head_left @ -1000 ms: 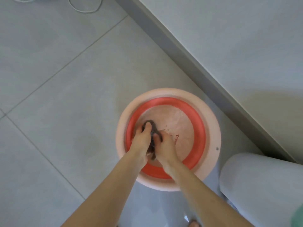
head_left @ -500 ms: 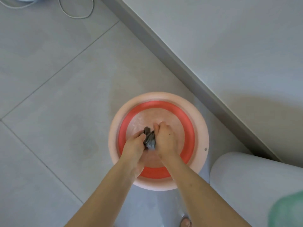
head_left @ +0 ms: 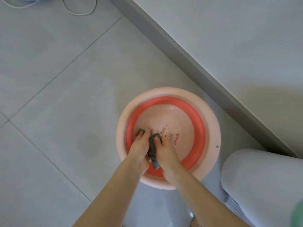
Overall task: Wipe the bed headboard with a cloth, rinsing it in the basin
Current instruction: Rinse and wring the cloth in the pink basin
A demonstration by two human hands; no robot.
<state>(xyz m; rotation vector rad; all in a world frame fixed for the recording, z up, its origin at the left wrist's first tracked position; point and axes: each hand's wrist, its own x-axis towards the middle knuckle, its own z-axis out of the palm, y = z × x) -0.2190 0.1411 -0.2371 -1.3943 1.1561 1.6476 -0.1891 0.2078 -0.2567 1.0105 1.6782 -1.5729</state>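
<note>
A round pink basin (head_left: 211, 115) with a red inner ring stands on the grey tiled floor, with shallow water in it. Inside its near left part my left hand (head_left: 139, 147) and my right hand (head_left: 165, 153) grip a dark grey wet cloth (head_left: 152, 149) between them. The cloth is bunched and twisted; one end sticks out past my left fingers, the other hangs toward my wrists. The headboard is not in view.
A grey skirting board (head_left: 188, 51) and pale wall run diagonally from top centre to the right. A rounded white appliance (head_left: 262, 182) stands right of the basin. A white cable (head_left: 78, 12) loops on the floor at the top left.
Both hands have kept working the cloth in the basin, shifting from its middle toward its near left side. The cloth now lies more lengthwise between the hands.
</note>
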